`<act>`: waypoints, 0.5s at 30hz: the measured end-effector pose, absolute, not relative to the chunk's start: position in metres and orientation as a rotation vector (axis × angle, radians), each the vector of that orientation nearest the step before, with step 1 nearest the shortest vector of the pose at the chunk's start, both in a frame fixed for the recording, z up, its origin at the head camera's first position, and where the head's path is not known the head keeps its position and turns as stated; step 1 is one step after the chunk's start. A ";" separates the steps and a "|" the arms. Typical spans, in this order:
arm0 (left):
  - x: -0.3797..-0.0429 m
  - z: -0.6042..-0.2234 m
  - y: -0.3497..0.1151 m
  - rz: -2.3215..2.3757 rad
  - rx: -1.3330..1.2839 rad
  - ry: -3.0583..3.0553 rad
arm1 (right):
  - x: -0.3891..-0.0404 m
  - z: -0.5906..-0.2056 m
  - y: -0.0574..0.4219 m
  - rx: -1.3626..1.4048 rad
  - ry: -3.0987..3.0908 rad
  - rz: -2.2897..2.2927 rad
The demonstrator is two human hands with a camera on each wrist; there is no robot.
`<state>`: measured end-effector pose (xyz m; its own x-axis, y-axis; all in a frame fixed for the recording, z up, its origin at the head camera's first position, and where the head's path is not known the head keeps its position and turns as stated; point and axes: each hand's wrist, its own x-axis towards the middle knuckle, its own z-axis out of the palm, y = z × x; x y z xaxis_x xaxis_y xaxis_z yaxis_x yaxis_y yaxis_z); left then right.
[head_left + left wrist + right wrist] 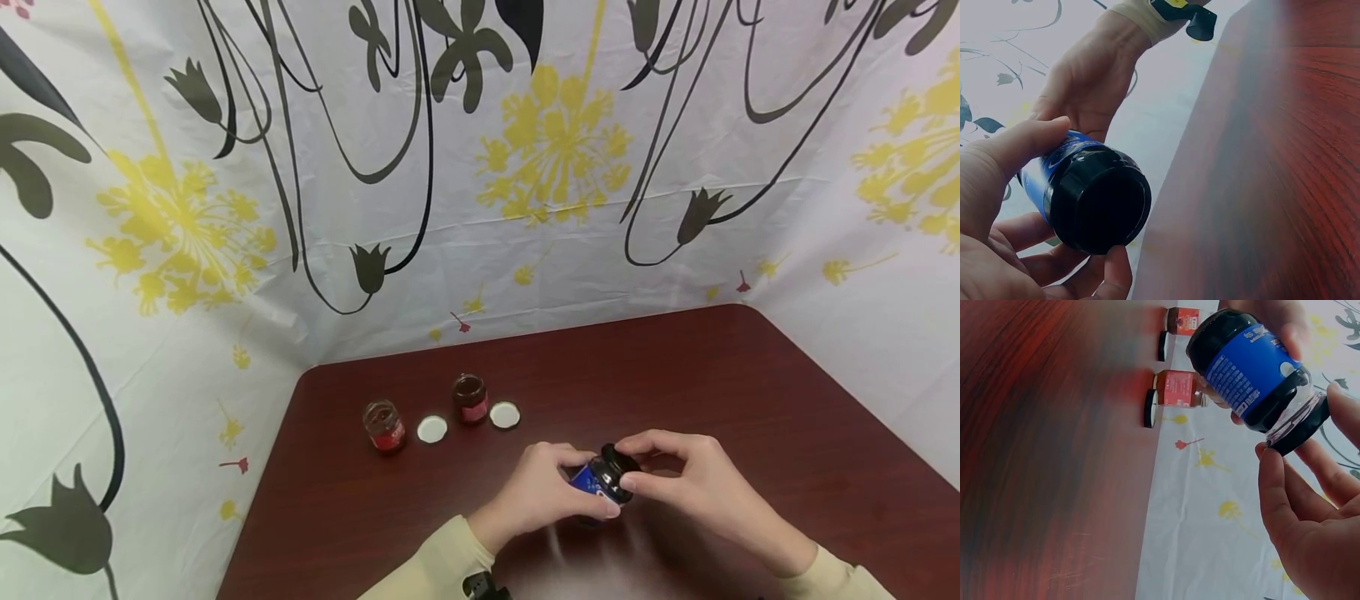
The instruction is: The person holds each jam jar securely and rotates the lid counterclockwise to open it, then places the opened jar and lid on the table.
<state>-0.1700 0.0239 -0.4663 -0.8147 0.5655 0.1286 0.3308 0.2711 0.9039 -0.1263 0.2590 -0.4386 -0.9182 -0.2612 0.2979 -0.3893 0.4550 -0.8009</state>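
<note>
My left hand (pixel 528 493) grips a dark glass jar (pixel 588 482) with a blue label, its thumb along one side. The jar is tilted above the table, and its dark base (pixel 1110 206) faces the left wrist camera. With thumb and fingertips, my right hand (pixel 701 482) pinches the black lid (pixel 1302 428) by its rim. In the right wrist view the lid sits at the jar's mouth, and a band of clear glass neck shows between lid and label. Whether the lid is loose I cannot tell.
Two smaller open jars with red labels, one on the left (pixel 386 429) and one further back (pixel 471 402), stand on the dark red table (pixel 675 367). Beside them lie two lids, white insides up (pixel 432 429). A patterned white curtain (pixel 480 275) surrounds the table's back and sides.
</note>
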 end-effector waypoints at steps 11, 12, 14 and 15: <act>-0.168 -0.464 0.023 1.550 0.811 2.325 | -0.126 -0.440 0.260 0.600 -2.561 1.484; -0.167 -0.465 0.023 1.554 0.815 2.326 | -0.126 -0.440 0.261 0.601 -2.557 1.482; -0.167 -0.465 0.023 1.559 0.821 2.337 | -0.126 -0.439 0.260 0.606 -2.548 1.484; -0.167 -0.465 0.023 1.563 0.821 2.343 | -0.126 -0.438 0.260 0.605 -2.546 1.484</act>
<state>-0.1667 0.0229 -0.4649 -0.8236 0.5521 0.1299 0.3321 0.2838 0.8995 -0.1264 0.2603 -0.4385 -0.9105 -0.2737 0.3098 -0.4045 0.4352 -0.8043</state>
